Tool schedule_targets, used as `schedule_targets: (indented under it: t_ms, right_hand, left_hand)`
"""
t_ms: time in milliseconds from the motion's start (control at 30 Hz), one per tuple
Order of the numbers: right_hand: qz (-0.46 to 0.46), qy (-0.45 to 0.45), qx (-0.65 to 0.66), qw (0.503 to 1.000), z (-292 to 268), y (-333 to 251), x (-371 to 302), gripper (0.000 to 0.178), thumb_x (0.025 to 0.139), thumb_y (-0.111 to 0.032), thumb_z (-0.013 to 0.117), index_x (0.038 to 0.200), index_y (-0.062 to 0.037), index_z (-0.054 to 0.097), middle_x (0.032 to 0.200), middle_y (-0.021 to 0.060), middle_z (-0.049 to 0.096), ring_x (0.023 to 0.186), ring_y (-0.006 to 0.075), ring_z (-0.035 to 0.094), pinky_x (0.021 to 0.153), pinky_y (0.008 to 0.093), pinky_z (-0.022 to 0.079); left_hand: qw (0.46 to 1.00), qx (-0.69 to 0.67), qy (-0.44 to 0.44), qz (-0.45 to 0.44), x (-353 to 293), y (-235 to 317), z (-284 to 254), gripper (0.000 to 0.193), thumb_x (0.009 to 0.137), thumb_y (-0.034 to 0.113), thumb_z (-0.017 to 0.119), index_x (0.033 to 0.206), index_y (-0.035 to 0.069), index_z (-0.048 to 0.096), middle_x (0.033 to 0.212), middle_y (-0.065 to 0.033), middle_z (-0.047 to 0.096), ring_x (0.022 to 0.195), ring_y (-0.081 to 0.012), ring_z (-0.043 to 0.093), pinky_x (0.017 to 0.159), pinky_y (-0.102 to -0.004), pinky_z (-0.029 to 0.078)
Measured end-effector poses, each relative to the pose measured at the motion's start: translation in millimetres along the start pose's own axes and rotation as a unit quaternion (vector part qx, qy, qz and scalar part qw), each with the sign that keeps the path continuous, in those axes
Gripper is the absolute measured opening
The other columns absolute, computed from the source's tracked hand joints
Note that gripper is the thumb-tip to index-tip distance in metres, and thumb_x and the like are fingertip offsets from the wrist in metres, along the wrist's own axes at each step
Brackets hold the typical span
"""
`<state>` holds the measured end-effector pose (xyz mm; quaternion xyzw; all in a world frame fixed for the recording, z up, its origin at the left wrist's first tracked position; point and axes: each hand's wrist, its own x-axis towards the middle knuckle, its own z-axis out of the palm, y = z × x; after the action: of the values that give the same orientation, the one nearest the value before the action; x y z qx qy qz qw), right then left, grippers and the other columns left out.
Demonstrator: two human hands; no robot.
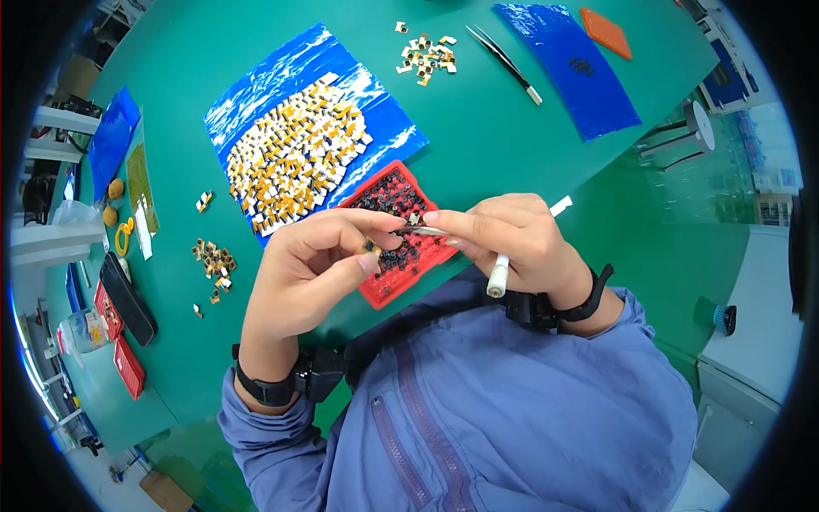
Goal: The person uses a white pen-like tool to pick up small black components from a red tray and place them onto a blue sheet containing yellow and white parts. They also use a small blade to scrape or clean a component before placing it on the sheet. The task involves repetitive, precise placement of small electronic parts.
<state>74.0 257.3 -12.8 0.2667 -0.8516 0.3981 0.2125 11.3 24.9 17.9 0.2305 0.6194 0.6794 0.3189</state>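
Observation:
My left hand point(316, 264) is closed, with a small gold-and-dark part point(372, 248) pinched at its fingertips. My right hand point(516, 235) grips metal tweezers point(426, 230), whose tips point left and reach the left fingertips. A white pen-like stick point(499, 277) also sits in the right hand, sticking out on both sides of it. Under both hands is a red tray point(380, 299) of small black parts point(394, 196), partly hidden by the fingers. Whether the tweezers touch a part at their tips is too small to tell.
Beyond the tray, a blue sheet point(384, 119) bears a large pile of white-and-gold pieces point(299, 154). Smaller heaps lie at the far side point(426, 58) and left point(213, 264). Other tweezers point(508, 68) lie near another blue sheet point(563, 68). A black case point(128, 299) is at left.

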Motion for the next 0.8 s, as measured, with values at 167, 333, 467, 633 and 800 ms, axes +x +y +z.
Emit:
schedule_targets:
  t_ms: [167, 333, 467, 633, 800]
  right_hand:
    - [0.061, 0.04, -0.074, 0.995, -12.0, 2.6, 4.6, 0.031, 0.076, -0.009, 0.069, 0.106, -0.0083, 0.065, 0.062, 0.0048, 0.055, 0.055, 0.0191, 0.054, 0.049, 0.031, 0.043]
    - [0.149, 0.064, -0.216, 0.963, -28.6, 19.7, 2.2, 0.031, 0.076, -0.01, 0.069, 0.107, -0.0075, 0.065, 0.074, 0.007, 0.057, 0.063, 0.0216, 0.056, 0.055, 0.0341, 0.045]
    - [0.073, 0.057, -0.345, 0.934, -34.2, 39.0, 3.8, 0.03, 0.074, -0.008, 0.069, 0.104, -0.0075, 0.065, 0.076, 0.0064, 0.057, 0.067, 0.0234, 0.056, 0.059, 0.0349, 0.046]
    - [0.053, -0.005, -0.07, 0.996, -16.5, 0.1, 19.6, 0.029, 0.073, -0.004, 0.069, 0.103, -0.0046, 0.065, 0.081, 0.0094, 0.061, 0.068, 0.0244, 0.061, 0.057, 0.0307, 0.049]
    - [-0.047, 0.002, 0.006, 0.999, 5.5, -10.8, 34.2, 0.026, 0.072, -0.005, 0.071, 0.097, -0.0013, 0.065, 0.081, 0.0101, 0.061, 0.067, 0.0224, 0.062, 0.055, 0.0303, 0.049]
  left_hand:
    - [0.998, 0.0, 0.046, -0.037, 1.2, -0.8, 2.7, 0.009, 0.082, -0.001, 0.055, 0.073, -0.002, 0.055, 0.104, -0.0168, 0.06, 0.09, -0.0184, 0.062, 0.078, -0.0296, 0.048]
    - [1.0, -0.025, 0.012, 0.012, -0.9, -5.5, -5.0, 0.005, 0.085, -0.001, 0.058, 0.081, -0.003, 0.059, 0.093, -0.0084, 0.059, 0.082, -0.0102, 0.057, 0.071, -0.0238, 0.046]
    - [0.998, -0.053, -0.01, 0.025, 0.6, -5.2, -2.4, 0.005, 0.086, 0.0, 0.058, 0.084, -0.004, 0.059, 0.092, -0.0074, 0.059, 0.083, -0.0098, 0.057, 0.071, -0.0235, 0.046]
    - [0.997, -0.065, -0.017, -0.024, -0.1, -3.9, -1.4, 0.004, 0.087, 0.0, 0.058, 0.085, -0.004, 0.059, 0.089, -0.0064, 0.061, 0.083, -0.0093, 0.057, 0.071, -0.0233, 0.046]
    - [0.999, -0.033, -0.028, -0.017, -0.2, -6.1, -2.3, 0.004, 0.086, 0.0, 0.057, 0.085, -0.003, 0.06, 0.086, -0.0048, 0.062, 0.078, -0.008, 0.057, 0.069, -0.0226, 0.046]
